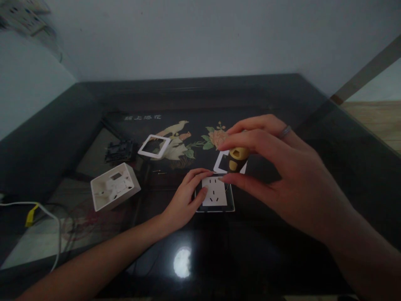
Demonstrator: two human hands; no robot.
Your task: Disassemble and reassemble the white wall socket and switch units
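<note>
A white wall socket (214,200) with a dark border lies on the glossy black table (275,259), its slotted face up. My left hand (184,202) grips it at the left side, thumb on the face and fingers along the far edge. Over its right edge, my right hand (291,175) closes its thumb and fingers round the yellow-and-black handle of a screwdriver (237,158). The handle stands nearly upright; its shaft reaches down by the socket's right side, and the tip is hard to make out. Just behind the screwdriver lies a white cover frame (220,163), partly hidden.
To the left sits an open white mounting box (134,184), with black plastic parts (118,151) behind it. Another white frame (144,149) and small screws (161,172) lie nearby. A white cable (59,238) with a yellow tag (30,217) crosses the left side. A wall rises behind.
</note>
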